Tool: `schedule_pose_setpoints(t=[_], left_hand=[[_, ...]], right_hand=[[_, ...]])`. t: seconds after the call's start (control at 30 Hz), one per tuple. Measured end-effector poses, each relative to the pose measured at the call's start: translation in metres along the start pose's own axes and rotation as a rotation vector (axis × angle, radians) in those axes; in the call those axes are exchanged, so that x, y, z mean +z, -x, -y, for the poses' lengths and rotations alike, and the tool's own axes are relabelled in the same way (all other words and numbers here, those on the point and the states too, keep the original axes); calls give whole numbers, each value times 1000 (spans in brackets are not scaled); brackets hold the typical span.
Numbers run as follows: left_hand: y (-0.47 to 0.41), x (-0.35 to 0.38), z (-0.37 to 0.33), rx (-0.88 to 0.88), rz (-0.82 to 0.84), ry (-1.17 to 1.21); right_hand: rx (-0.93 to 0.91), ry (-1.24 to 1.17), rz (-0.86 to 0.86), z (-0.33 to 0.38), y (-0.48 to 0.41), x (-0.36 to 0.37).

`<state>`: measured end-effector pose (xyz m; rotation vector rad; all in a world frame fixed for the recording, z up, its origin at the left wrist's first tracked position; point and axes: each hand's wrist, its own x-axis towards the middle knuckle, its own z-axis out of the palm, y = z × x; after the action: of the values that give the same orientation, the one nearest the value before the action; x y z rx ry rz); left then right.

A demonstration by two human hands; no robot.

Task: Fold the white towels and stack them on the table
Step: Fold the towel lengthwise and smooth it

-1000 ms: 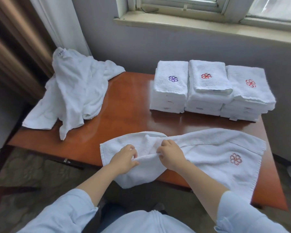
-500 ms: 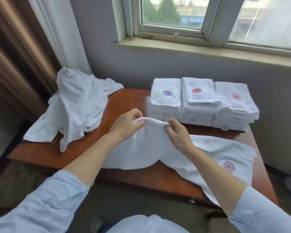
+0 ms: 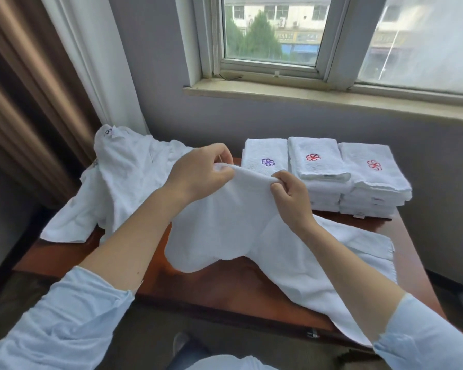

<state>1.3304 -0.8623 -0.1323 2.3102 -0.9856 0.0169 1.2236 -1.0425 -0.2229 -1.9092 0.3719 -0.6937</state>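
Brown curtains [image 3: 19, 108] fill the upper left of the frame, and below them a reddish wooden worktop [image 3: 233, 276] runs across the middle. At its left end lies a loose heap of unfolded towels [image 3: 123, 182], spilling over the left edge. Right of the heap, the left hand [image 3: 198, 172] pinches the top edge of a white towel [image 3: 233, 225], fingers curled round the cloth. The right hand [image 3: 292, 196] grips the same edge just beside it, fingers likewise closed on the fabric. Between them the edge is raised off the worktop, while the rest sags to the surface and trails to the lower right, hanging over the near edge. It looks soft, light and limp, so it will droop wherever unsupported; holding it at the corners or along a hem should keep it square. In the upper right, three stacks of folded towels [image 3: 324, 177] sit under the window [image 3: 273, 30]. Bare worktop shows between heap and stacks, room enough to lay it flat.
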Motion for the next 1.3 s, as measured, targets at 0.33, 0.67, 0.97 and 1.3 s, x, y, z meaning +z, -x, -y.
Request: schedule_pose_setpoints(t=[0.33,0.67,0.97,1.3], left_hand=[[-36,51,72,116,-89,-327],[29,141,126,10,544,-135],[95,184,144,136,639,-454],[88,166,131,-88,432,-465]], right_hand=[[70,501,-64,-48,-10,38],[482,589,446,-98,60,66],[333,946,587,-119,135,48],[418,793,326,-110,117,27]])
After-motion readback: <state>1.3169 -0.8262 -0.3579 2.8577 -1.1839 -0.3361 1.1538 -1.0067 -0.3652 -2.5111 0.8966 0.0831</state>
